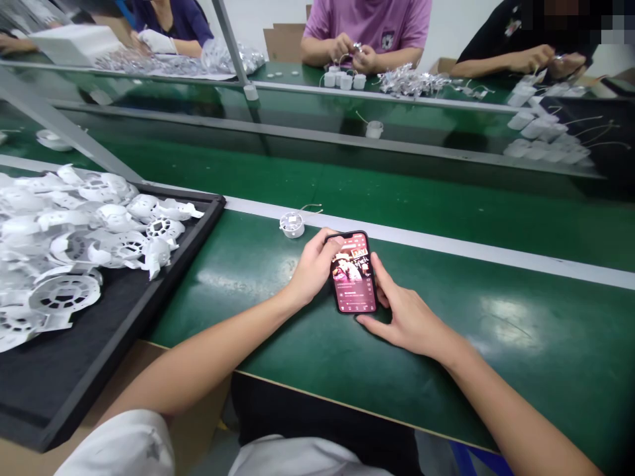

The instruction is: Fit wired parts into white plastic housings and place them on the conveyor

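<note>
A smartphone (352, 272) with a lit screen lies on the green table (520, 330) in front of me. My left hand (313, 268) curls around its left edge, the thumb resting on the top of the screen. My right hand (404, 311) holds the phone's right and lower edge, fingers wrapped beside it. A small round white plastic part (292, 224) with thin wires sits on the table just beyond my left hand.
A black tray (74, 370) at the left holds several white plastic housings (99, 231). A green conveyor belt (397, 192) runs across the middle. Three people sit at the far side handling small white parts (344, 79) and wires (411, 82).
</note>
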`<action>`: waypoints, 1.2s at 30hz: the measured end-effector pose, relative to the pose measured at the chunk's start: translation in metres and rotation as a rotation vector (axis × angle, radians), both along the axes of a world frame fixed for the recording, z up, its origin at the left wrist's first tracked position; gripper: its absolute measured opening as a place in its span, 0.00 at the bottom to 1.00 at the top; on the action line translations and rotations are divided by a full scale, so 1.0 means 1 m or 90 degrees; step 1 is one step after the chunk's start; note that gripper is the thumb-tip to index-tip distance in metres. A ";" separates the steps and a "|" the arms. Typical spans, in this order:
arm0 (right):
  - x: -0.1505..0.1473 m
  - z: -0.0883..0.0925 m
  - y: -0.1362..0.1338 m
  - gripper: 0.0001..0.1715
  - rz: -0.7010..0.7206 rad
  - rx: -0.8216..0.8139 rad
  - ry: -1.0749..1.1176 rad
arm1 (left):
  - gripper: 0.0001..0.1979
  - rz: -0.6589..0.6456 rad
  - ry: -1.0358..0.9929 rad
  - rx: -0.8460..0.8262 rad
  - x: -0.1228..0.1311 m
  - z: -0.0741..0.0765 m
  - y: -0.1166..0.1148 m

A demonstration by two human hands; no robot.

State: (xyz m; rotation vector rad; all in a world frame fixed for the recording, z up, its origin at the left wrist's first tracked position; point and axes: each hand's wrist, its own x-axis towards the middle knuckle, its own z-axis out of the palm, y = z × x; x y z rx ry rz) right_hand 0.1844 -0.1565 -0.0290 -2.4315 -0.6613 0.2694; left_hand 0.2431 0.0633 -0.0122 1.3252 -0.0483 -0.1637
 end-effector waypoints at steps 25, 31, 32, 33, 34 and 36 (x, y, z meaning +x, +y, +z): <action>-0.003 0.003 0.004 0.64 0.017 0.015 0.062 | 0.19 0.029 -0.022 0.043 -0.005 0.000 0.000; -0.001 0.003 0.005 0.67 -0.007 0.087 0.093 | 0.11 0.036 0.029 -0.044 -0.002 -0.004 0.001; -0.001 0.002 0.005 0.67 -0.015 0.104 0.100 | 0.09 0.024 0.034 -0.067 -0.002 -0.004 0.000; -0.001 0.002 0.005 0.68 -0.025 0.122 0.105 | 0.09 0.006 0.039 -0.090 -0.003 -0.004 -0.001; -0.001 0.001 0.006 0.68 -0.036 0.140 0.110 | 0.11 -0.015 0.043 -0.110 -0.003 -0.004 -0.001; -0.001 0.001 0.006 0.68 -0.054 0.176 0.116 | 0.16 -0.058 0.051 -0.134 -0.004 -0.005 -0.002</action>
